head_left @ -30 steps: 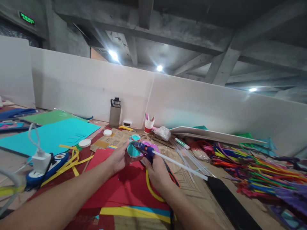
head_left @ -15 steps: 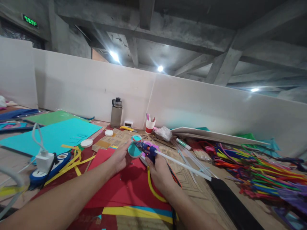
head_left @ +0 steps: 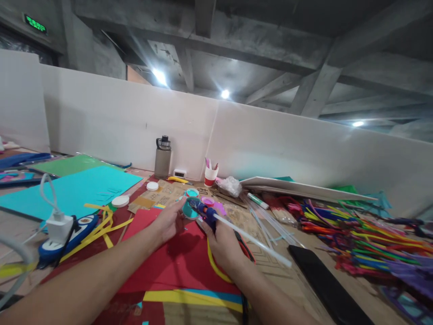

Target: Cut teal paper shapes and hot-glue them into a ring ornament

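My left hand (head_left: 171, 222) is closed on a small round cup (head_left: 190, 213) with a teal inside, tilted so that its mouth faces me. In my right hand (head_left: 226, 246) is a blue hot glue gun (head_left: 210, 215), a long clear glue stick (head_left: 253, 239) jutting from its back. The gun's nozzle points into the cup's mouth; whether it touches the inside cannot be made out. Just behind stand a second teal cup (head_left: 192, 192) and a pink-purple one (head_left: 207, 201). Red sheets (head_left: 169, 266) lie below both hands.
A blue power strip (head_left: 72, 237) with a white plug and yellow strips lies left. White lids (head_left: 120, 201), a yellow cutter (head_left: 178, 179), a bottle (head_left: 163, 158) and a pen cup (head_left: 210, 175) stand farther back. On the right are a black phone-like slab (head_left: 328, 280) and colourful pipe cleaners (head_left: 365, 239).
The glue gun's nozzle has moved farther over the cup's mouth, and the rear of the glue stick has swung a little left and down. Both hands keep their hold.
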The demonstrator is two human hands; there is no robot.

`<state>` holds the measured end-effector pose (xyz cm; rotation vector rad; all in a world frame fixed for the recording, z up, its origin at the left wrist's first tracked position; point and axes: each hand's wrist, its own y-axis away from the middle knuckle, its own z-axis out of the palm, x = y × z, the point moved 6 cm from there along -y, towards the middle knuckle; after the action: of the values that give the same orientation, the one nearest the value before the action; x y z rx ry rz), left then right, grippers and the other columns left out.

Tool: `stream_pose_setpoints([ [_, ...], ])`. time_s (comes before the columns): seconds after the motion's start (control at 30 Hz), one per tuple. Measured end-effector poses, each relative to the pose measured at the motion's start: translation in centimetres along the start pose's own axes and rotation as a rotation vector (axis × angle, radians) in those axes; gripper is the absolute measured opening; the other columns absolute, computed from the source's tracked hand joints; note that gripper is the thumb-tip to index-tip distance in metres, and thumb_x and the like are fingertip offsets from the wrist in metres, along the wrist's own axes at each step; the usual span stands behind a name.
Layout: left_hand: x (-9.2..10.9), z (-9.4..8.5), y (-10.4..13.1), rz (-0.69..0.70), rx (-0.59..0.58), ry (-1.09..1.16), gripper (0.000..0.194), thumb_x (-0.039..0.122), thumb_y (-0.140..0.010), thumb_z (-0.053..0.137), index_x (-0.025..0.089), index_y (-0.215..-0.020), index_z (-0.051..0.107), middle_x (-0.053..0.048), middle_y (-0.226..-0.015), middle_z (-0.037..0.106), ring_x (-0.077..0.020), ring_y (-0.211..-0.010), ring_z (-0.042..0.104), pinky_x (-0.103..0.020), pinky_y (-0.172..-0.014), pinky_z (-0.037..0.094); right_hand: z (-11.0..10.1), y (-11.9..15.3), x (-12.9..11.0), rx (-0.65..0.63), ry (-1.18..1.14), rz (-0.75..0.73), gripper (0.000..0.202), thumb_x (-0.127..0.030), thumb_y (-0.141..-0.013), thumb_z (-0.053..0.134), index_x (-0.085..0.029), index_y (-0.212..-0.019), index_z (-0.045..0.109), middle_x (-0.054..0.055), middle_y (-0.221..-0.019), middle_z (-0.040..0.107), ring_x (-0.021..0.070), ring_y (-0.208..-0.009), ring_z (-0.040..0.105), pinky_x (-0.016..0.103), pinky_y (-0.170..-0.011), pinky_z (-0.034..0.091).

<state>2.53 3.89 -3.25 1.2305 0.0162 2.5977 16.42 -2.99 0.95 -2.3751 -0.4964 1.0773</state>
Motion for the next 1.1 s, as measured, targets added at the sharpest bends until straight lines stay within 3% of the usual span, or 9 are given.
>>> stream_pose_setpoints([
  [0.33,0.8,-0.2,0.1,0.001,0.081,-0.003,0.017,0.024,-0.084,0.054,0.011,-0.081,0.065,-0.006,-0.068,0.069,-0.0162,-0.056,0.064,-0.029,-0.057,0.056,0.2,0.0,0.2,-0.057,-0.058,0.046,0.030,-0.028,-0.087,0.048,-0.020,-0.116,0.054,0.009,-0.111,0.061,0.0224,-0.101,0.056,0.037,-0.090,0.042],
  [0.47,0.6,0.2,0.1,-0.020,0.065,0.009,0.016,0.021,-0.084,0.053,0.011,-0.083,0.065,-0.007,-0.071,0.070,-0.0173,-0.060,0.065,-0.033,-0.061,0.057,0.0,-0.7,1.1,-0.019,-0.139,0.103,0.030,-0.031,-0.086,0.051,-0.017,-0.112,0.056,0.009,-0.104,0.065,0.0219,-0.093,0.060,0.036,-0.086,0.044],
  [0.77,0.5,-0.5,-0.5,0.003,0.081,-0.022,0.015,0.021,-0.083,0.055,0.010,-0.084,0.065,-0.009,-0.073,0.070,-0.0184,-0.064,0.067,-0.033,-0.065,0.057,-0.6,-1.0,1.4,0.064,-0.181,0.126,0.034,-0.035,-0.086,0.052,-0.019,-0.115,0.056,0.008,-0.113,0.063,0.0225,-0.104,0.057,0.036,-0.093,0.040],
  [1.1,0.8,-0.3,-0.1,0.020,0.120,-0.008,0.014,0.018,-0.084,0.054,0.010,-0.079,0.064,-0.006,-0.066,0.069,-0.0148,-0.053,0.063,-0.027,-0.054,0.055,0.0,-0.8,1.1,-0.044,-0.141,0.148,0.030,-0.033,-0.085,0.052,-0.017,-0.110,0.057,0.010,-0.105,0.065,0.0224,-0.096,0.059,0.035,-0.086,0.042],
])
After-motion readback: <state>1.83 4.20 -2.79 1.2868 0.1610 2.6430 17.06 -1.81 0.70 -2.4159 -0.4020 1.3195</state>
